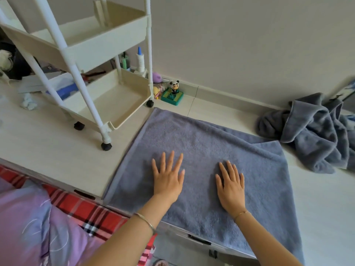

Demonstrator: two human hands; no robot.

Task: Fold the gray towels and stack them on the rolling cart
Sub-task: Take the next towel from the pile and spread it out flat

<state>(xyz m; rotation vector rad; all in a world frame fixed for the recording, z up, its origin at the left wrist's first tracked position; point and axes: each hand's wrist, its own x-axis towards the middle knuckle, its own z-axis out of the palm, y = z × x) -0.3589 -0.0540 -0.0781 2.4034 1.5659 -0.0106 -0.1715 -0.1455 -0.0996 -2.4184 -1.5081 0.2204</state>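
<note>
Both hands, left (168, 179) and right (230, 187), lie flat and open, gripping nothing, on the towel (201, 143) spread on the desk (48, 150), its long axis running left-right, cart (107, 104) nearer the left.

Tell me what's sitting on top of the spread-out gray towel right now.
Both hands rest flat on the spread towel: the left hand and right hand, palms down, fingers spread. Nothing else lies on it. The surface beneath the towel is covered from view.
</note>
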